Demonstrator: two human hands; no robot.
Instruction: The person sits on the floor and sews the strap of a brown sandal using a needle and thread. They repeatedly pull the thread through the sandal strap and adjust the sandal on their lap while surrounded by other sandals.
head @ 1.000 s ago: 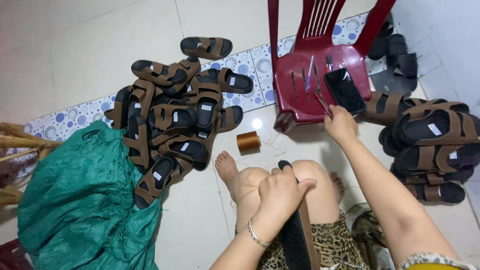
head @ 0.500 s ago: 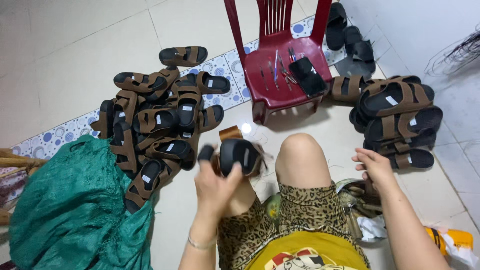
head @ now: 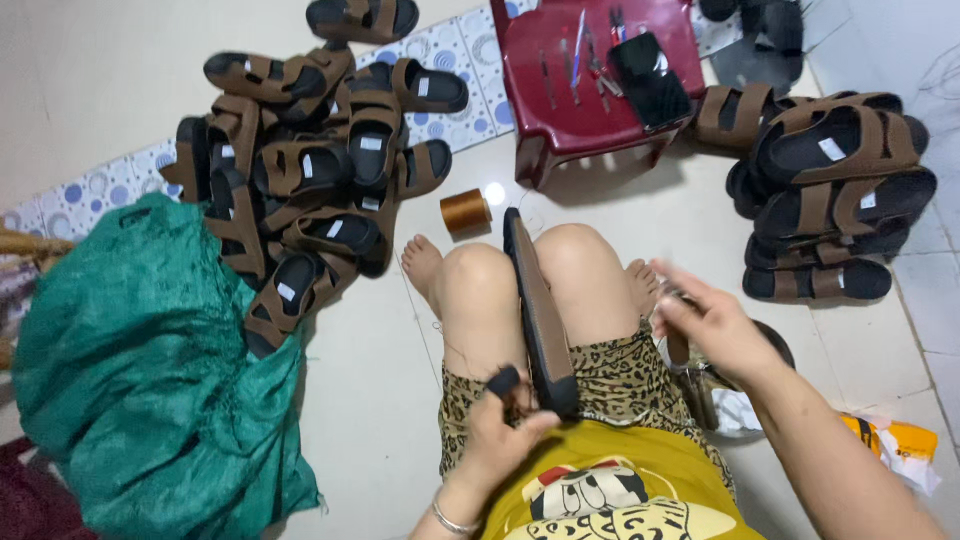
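A black-soled sandal (head: 535,300) stands on its edge, clamped between my bare knees, toe end pointing away from me. My left hand (head: 505,430) grips its near end by my lap, with a black cover on one fingertip. My right hand (head: 712,325) hovers just right of my right knee, blurred, its fingers pinched together. Whether it holds anything I cannot tell. A brown spool of thread (head: 466,211) stands on the floor in front of my left foot.
A heap of brown and black sandals (head: 300,170) lies at the left, above a green sack (head: 150,380). More sandals (head: 835,190) are stacked at the right. A dark red plastic stool (head: 545,120) ahead carries small tools and a black phone (head: 650,78).
The sandal went from both-hands height in front of me down between my knees. My right hand came up from the floor at my right side to beside my knee. The camera tilted down.
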